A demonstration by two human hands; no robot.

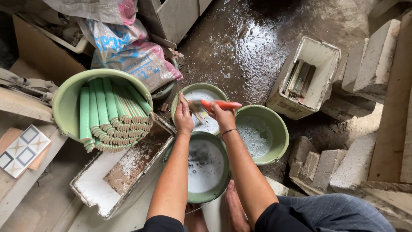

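Brush (pixel 216 104), orange-handled, sat in the right hand (pixel 223 115), fingers curled tight round the handle, bristle end pointing left toward the other hand. Left hand (pixel 183 117) pinched a small narrow tile piece (pixel 192 110) between thumb and fingertips, held up against the brush head. Both hands hovered over the far green bucket (pixel 205 88), which held pale soapy water. A thin dark band circled the right wrist.

Forearms crossed above a nearer green bucket (pixel 201 195) of grey sudsy water, set between the person's bare feet. Third green bucket (pixel 281 137), to the right and touching the other two, held foamy water as well.

Left of the hands, a large light-green tub (pixel 64 101) lay tipped on its side, packed with long green tile strips (pixel 109 116), cut ends facing out. Below it, a shallow white tray (pixel 92 189) with brownish residue and white flecks. A patterned square tile (pixel 22 149) rested on a wooden board at far left.

Right side: a white rectangular container (pixel 319 56) with a few flat strips inside, standing on the wet dark floor (pixel 249 38). Grey concrete blocks (pixel 330 165) stacked beside and beyond it. Printed plastic sacks (pixel 128 51) piled at top left.
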